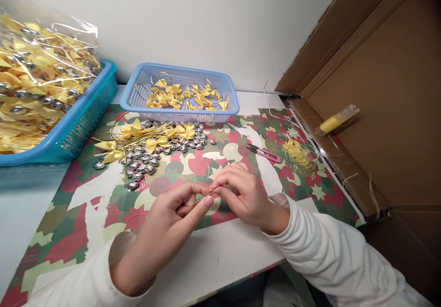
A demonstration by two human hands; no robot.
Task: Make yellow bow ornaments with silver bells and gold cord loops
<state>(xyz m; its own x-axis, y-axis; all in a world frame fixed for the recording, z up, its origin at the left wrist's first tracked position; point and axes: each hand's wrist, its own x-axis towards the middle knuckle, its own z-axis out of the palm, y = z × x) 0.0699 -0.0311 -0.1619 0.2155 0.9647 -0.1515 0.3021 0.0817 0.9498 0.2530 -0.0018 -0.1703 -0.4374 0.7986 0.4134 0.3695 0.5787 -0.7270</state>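
My left hand and my right hand meet fingertip to fingertip above the front of the table. Both pinch a thin gold cord, most of which the fingers hide. Beyond my left hand lies a spread of shiny silver beads. Yellow ribbon bows with gold cords rest on and beside those beads. Past my right hand is a pair of pink-handled thread snips, lying on the patterned covering.
At the back stands a blue basket holding bows with cord loops. A larger blue basket with a plastic bag full of bows is on the left. Thread scraps lie at right, near a cardboard wall and a yellow tube.
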